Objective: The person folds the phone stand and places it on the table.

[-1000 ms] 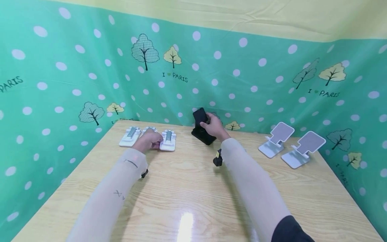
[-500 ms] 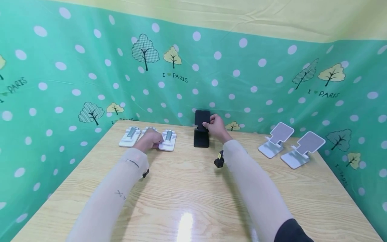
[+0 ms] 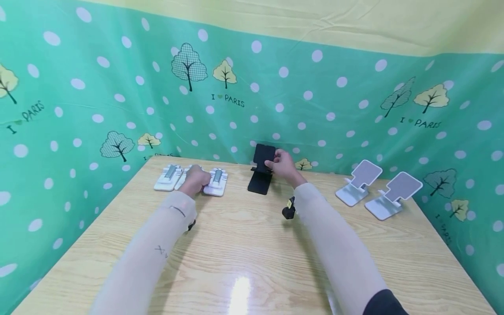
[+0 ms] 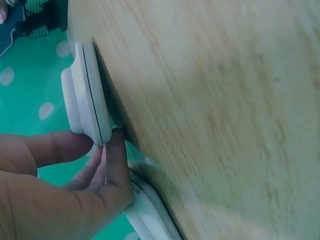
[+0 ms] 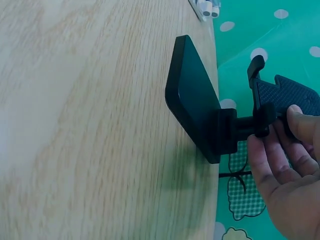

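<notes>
In the head view my left hand (image 3: 196,180) reaches among three folded white phone stands at the back left. Its thumb and fingers pinch the edge of the rightmost white phone stand (image 3: 215,182); the left wrist view shows that white stand (image 4: 87,95) edge-on between them, close to the tabletop. The middle white stand is mostly hidden under the hand. My right hand (image 3: 284,165) grips an unfolded black phone stand (image 3: 263,158) by the side of its upper plate. In the right wrist view the thumb lies on the textured plate, fingers behind it, and the black base (image 5: 192,100) is near the table.
Two unfolded white phone stands (image 3: 353,194) with grey pads stand at the right. The leftmost folded stand (image 3: 169,177) lies beside my left hand. A green dotted curtain (image 3: 252,87) hangs along the back edge of the wooden table (image 3: 236,236).
The black phone stand has turned in my right hand, its base swinging round to the left. The rightmost folded white stand has shifted slightly left with my left hand.
</notes>
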{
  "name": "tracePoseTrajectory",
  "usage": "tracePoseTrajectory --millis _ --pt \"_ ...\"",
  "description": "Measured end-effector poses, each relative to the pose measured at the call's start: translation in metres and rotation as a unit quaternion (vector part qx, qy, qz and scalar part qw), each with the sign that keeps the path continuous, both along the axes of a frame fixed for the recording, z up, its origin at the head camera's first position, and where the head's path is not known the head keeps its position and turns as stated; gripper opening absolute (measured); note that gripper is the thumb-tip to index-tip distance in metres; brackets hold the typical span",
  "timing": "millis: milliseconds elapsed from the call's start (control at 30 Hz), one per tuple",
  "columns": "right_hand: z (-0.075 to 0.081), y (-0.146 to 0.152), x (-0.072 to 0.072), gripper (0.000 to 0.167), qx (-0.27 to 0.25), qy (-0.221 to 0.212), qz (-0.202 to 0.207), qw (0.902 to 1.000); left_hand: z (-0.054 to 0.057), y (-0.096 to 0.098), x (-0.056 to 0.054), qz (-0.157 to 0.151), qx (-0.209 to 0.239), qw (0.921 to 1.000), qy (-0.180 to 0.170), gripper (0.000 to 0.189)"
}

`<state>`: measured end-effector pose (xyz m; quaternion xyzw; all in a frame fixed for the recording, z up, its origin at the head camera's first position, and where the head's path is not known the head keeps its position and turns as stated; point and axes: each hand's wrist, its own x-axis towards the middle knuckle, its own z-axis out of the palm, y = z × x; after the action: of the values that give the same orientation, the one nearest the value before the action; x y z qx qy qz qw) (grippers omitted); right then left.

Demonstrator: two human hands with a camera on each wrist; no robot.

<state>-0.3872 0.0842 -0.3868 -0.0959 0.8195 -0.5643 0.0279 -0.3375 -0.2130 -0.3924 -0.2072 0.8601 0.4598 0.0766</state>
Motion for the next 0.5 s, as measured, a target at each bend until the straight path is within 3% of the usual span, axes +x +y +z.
tracePoseTrajectory --millis 233,500 --pt "0.0025 0.0045 0.0021 0.032 0.008 0.009 0.018 0.9998 0.0009 0.0004 0.0034 0.012 -0.028 0.9992 0.024 0.064" --pt "0.0077 0.0087 0.0035 0.026 0.007 0.004 0.037 0.9993 0.0063 0.0029 0.0046 0.012 -0.065 0.9976 0.021 0.054"
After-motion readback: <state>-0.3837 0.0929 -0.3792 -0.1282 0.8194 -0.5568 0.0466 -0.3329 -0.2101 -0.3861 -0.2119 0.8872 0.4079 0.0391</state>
